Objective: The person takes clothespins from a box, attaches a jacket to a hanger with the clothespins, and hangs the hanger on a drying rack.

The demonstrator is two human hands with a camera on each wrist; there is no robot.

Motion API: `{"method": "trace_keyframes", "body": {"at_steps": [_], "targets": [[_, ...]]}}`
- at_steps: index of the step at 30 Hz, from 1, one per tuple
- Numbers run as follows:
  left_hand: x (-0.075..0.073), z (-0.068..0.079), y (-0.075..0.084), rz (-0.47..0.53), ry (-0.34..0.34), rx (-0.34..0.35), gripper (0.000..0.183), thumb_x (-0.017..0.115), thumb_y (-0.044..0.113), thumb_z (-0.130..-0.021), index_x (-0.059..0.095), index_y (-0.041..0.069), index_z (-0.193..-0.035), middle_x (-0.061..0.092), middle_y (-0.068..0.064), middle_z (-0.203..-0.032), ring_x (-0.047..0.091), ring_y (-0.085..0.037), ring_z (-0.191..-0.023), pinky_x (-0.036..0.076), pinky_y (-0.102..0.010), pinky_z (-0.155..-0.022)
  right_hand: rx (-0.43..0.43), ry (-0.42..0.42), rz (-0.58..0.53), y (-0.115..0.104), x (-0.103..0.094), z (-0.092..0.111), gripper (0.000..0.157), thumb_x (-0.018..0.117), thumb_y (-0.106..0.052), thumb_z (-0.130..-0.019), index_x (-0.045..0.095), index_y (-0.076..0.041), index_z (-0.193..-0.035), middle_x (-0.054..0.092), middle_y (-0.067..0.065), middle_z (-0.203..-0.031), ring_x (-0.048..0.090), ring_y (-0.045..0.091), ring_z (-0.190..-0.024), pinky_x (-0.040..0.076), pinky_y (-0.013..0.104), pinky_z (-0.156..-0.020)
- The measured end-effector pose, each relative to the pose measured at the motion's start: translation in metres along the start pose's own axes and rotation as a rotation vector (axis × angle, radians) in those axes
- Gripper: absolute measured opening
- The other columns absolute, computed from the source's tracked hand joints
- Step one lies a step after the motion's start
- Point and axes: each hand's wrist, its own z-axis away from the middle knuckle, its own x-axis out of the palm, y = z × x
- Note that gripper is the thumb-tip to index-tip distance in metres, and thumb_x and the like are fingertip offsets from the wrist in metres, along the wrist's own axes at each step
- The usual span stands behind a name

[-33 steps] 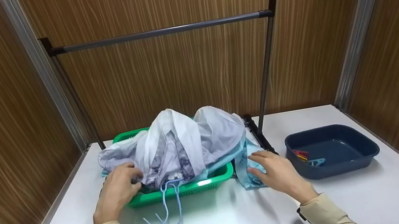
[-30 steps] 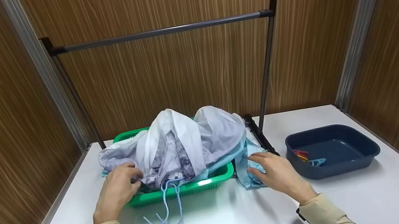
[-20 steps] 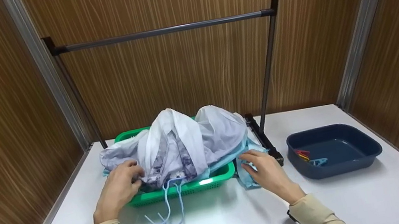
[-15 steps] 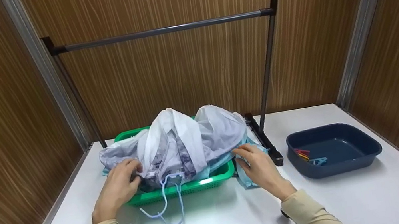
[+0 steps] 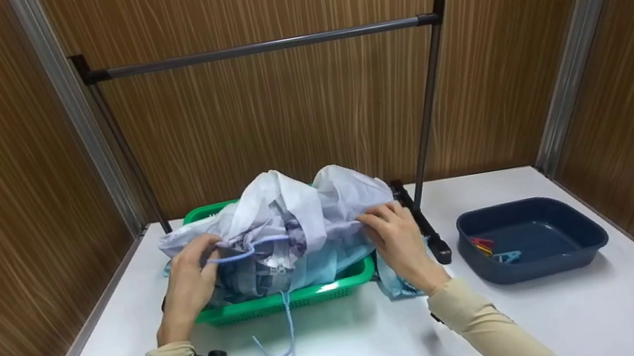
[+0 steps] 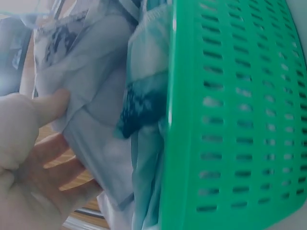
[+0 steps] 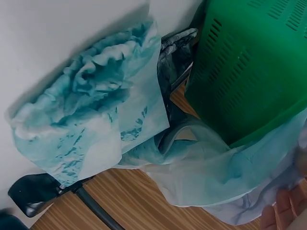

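In the head view a thin lavender-white garment with grey patterned trim lies heaped over a green basket. My left hand pinches its near left edge; the left wrist view shows thumb and fingers on either side of the cloth. At the near right edge my right hand pinches the same garment, slightly lifted. A lavender hanger hook sits up at the garment's neck. Another hanger hook hangs over the basket's front. Beneath shows a sheer pale-blue garment.
Behind stands a clothes rack with a grey bar. A dark blue tub on the right holds several clothes pegs. A blue sleeve with a gathered cuff spills beside the basket, near the black rack foot.
My right hand has moved left and up onto the lavender-white garment. Its near edge has risen in both hands, uncovering the pale-blue garment, and one hanger hook has come up with it.
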Motion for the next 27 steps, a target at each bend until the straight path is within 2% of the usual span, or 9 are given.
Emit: {"method": "trace_keyframes", "body": {"at_steps": [4, 7, 10, 15, 20, 25, 27], "targets": [[0.005, -0.004, 0.005, 0.041, 0.126, 0.017, 0.020, 0.063, -0.003, -0.097, 0.070, -0.001, -0.115, 0.071, -0.022, -0.121, 0.064, -0.041, -0.120, 0.048, -0.057, -0.105, 0.034, 0.026, -0.063, 0.002, 0.001, -0.007, 0.019, 0.071, -0.001, -0.093, 0.079, -0.008, -0.109, 0.076, 0.006, -0.105, 0.065, 0.027, -0.107, 0.052, 0.044, -0.098], [0.009, -0.005, 0.009, 0.079, 0.203, 0.018, 0.021, 0.065, -0.002, -0.096, 0.071, -0.001, -0.116, 0.071, -0.023, -0.122, 0.063, -0.041, -0.122, 0.047, -0.057, -0.107, 0.111, 0.020, -0.175, 0.002, -0.001, -0.013, 0.023, 0.066, 0.005, -0.095, 0.077, -0.004, -0.113, 0.076, 0.010, -0.111, 0.069, 0.028, -0.111, 0.055, 0.044, -0.101], [0.013, -0.006, 0.012, 0.118, 0.249, 0.027, 0.024, 0.066, -0.001, -0.096, 0.071, -0.001, -0.119, 0.070, -0.022, -0.125, 0.063, -0.040, -0.123, 0.048, -0.056, -0.107, 0.187, 0.039, -0.266, 0.002, -0.003, -0.022, 0.025, 0.061, 0.006, -0.098, 0.075, -0.002, -0.117, 0.075, 0.015, -0.117, 0.070, 0.032, -0.114, 0.056, 0.044, -0.100], [0.014, -0.006, 0.011, 0.142, 0.282, 0.042, 0.035, 0.066, 0.006, -0.099, 0.065, 0.003, -0.135, 0.066, -0.019, -0.137, 0.060, -0.036, -0.131, 0.045, -0.053, -0.111, 0.262, 0.063, -0.306, 0.006, -0.006, -0.038, 0.024, 0.060, 0.002, -0.100, 0.074, -0.001, -0.120, 0.073, 0.018, -0.122, 0.069, 0.035, -0.117, 0.055, 0.045, -0.100], [0.009, -0.006, 0.002, 0.082, 0.320, 0.026, 0.041, 0.062, 0.011, -0.103, 0.058, 0.003, -0.142, 0.059, -0.021, -0.144, 0.050, -0.038, -0.139, 0.034, -0.057, -0.119, 0.392, 0.031, -0.372, 0.015, -0.013, -0.053, 0.026, 0.058, 0.001, -0.101, 0.074, -0.002, -0.122, 0.072, 0.017, -0.126, 0.069, 0.034, -0.118, 0.056, 0.045, -0.099], [0.000, -0.008, -0.009, 0.046, 0.300, -0.014, 0.040, 0.055, 0.008, -0.106, 0.053, 0.000, -0.145, 0.046, -0.024, -0.153, 0.035, -0.042, -0.149, 0.024, -0.062, -0.123, 0.474, -0.029, -0.423, 0.020, -0.023, -0.067, 0.028, 0.055, 0.002, -0.103, 0.074, -0.005, -0.123, 0.072, 0.016, -0.126, 0.070, 0.033, -0.116, 0.057, 0.045, -0.097], [-0.002, -0.008, -0.013, 0.046, 0.296, -0.018, 0.040, 0.052, 0.006, -0.106, 0.053, 0.000, -0.145, 0.044, -0.026, -0.153, 0.034, -0.044, -0.148, 0.024, -0.064, -0.122, 0.482, -0.045, -0.428, 0.022, -0.026, -0.071, 0.028, 0.055, 0.001, -0.103, 0.074, -0.005, -0.123, 0.073, 0.016, -0.125, 0.070, 0.033, -0.116, 0.056, 0.045, -0.098]]}}
